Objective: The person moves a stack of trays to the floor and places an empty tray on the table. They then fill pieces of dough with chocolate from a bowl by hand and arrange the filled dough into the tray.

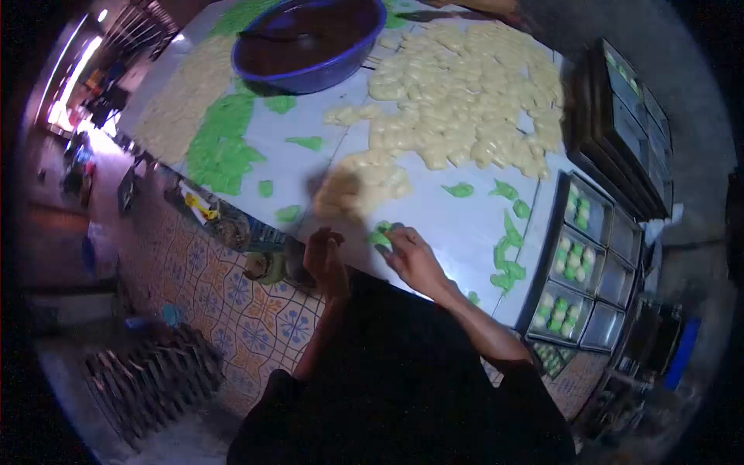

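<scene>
My right hand [418, 262] pinches a small piece of green dough [380, 235] just above the near edge of the white table [473, 221]. To its left, my left hand [325, 260] is raised at the table edge, its fingers slightly curled and nothing visible in them. Beyond both hands lies a patch of cream dough pieces [368, 182], partly in shadow. A larger spread of cream dough [465, 93] covers the far right of the table. Flat green dough pieces [225, 147] lie at the left, and a few loose scraps of green dough [508, 248] are at the right.
A purple basin [310, 81] of dark brown filling stands at the back. On the right, a sectioned metal tray [597, 263] holds green and cream dough balls in some compartments. Stacked trays [620, 128] lean behind it. Patterned floor tiles [256, 310] show below left.
</scene>
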`<state>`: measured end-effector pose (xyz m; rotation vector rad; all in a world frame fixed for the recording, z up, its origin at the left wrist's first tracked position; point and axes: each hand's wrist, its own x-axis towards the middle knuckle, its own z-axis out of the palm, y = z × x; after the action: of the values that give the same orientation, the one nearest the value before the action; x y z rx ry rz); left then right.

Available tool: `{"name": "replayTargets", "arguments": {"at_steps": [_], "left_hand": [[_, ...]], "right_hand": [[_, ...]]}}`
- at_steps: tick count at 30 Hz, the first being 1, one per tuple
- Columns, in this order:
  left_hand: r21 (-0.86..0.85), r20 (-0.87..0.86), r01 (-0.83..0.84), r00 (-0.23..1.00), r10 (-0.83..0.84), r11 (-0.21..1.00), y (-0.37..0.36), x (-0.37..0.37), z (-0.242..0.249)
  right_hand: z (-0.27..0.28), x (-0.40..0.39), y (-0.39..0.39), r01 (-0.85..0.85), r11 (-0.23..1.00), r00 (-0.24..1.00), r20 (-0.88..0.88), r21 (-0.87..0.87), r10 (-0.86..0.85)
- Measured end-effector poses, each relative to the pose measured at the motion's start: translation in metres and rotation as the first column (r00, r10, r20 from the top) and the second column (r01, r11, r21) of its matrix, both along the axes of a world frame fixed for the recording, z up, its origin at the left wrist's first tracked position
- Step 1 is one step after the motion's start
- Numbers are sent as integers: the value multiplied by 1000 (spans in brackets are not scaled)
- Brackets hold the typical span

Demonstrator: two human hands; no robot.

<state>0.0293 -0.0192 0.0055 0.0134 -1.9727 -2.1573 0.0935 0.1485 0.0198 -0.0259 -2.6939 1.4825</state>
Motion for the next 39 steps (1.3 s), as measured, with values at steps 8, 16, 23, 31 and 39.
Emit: {"name": "replayTargets", "arguments": {"at_steps": [8,16,23,31,39], "left_hand": [[-257,-43,-279,960,278,925,-103,-86,-5],[-375,-70,77,991,-111,924,-114,-128,-16],[-238,-43,308,944,-326,921,-87,-171,3],[792,267,370,505,-821,485,-19,-171,19],[215,270,698,630,-729,683,4,-142,-12]], "right_hand": [[15,-162,-42,-157,981,976,-137,112,172],[4,-268,34,66,890,991,-137,451,-4],[-53,-314,52,133,942,986,-140,308,-94],[56,-189,-51,347,821,932,265,-454,-247],[65,-133,-61,414,897,890,137,156,-435]]}}
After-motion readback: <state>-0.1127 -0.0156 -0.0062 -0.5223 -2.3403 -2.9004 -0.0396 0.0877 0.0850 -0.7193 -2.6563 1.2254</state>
